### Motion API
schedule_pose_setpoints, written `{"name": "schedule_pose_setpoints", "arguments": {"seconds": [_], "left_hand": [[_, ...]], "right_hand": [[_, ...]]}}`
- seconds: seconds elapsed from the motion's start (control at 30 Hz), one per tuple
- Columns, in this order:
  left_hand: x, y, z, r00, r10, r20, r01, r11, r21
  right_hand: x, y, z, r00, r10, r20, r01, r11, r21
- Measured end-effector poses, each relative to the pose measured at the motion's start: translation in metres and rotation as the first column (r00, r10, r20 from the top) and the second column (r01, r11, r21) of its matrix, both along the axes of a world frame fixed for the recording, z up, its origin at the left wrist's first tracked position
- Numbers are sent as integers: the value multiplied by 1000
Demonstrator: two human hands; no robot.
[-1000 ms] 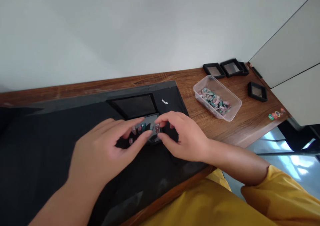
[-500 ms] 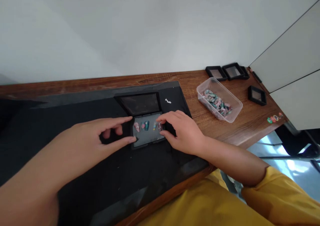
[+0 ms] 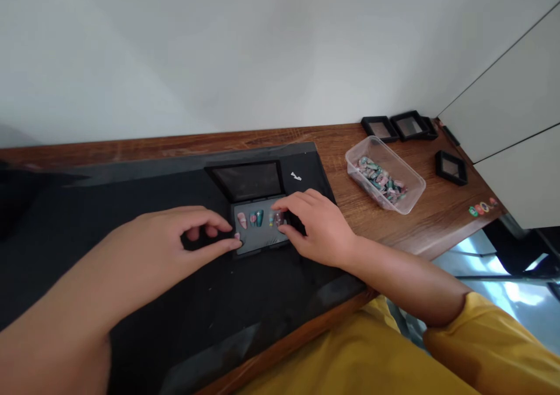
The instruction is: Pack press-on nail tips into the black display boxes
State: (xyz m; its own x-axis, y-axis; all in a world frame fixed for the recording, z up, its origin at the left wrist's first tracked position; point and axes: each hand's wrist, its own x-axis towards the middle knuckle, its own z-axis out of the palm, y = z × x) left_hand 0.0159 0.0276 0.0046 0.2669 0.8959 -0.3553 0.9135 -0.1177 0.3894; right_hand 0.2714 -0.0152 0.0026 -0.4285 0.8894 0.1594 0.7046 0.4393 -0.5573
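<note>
A small black display box (image 3: 258, 244) lies with its lid (image 3: 249, 180) raised, its window facing me. On its grey pad (image 3: 251, 238) sit several press-on nails: a pink one (image 3: 242, 220), a teal one (image 3: 259, 217) and others. At the box's left edge, my left hand (image 3: 175, 237) is closed in a pinch, with a small pinkish press-on nail (image 3: 237, 236) at its fingertips. My right hand (image 3: 319, 227) reaches over the right end. Its thumb and index finger are closed about a dark pinkish press-on nail (image 3: 278, 219), which they partly cover.
A clear plastic tub (image 3: 411, 193) of loose press-on nails stands to the right on the wooden table (image 3: 367, 223). Several black windowed boxes (image 3: 450, 168) lie beyond it. Round stickers (image 3: 483, 207) mark the table's right edge. A white scrap (image 3: 296, 176) lies on the black mat (image 3: 184, 319).
My left thumb and index finger have drawn closer together at the box's left edge, and a pinkish nail now shows there. My right hand stays at the right-hand nail, nearly unmoved.
</note>
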Motion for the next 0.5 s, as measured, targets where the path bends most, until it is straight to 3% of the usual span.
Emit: {"name": "schedule_pose_setpoints", "arguments": {"seconds": [0.23, 0.37, 0.5], "left_hand": [[8, -5, 9, 999, -38, -8, 38, 999, -8], [8, -5, 8, 999, -52, -13, 52, 999, -10], [2, -2, 2, 998, -56, -3, 56, 998, -16]], "right_hand": [[5, 0, 1, 997, 4, -82, 1, 999, 52], [12, 0, 8, 985, -22, -172, 51, 984, 169], [19, 2, 23, 961, -60, -272, 150, 934, 325]]}}
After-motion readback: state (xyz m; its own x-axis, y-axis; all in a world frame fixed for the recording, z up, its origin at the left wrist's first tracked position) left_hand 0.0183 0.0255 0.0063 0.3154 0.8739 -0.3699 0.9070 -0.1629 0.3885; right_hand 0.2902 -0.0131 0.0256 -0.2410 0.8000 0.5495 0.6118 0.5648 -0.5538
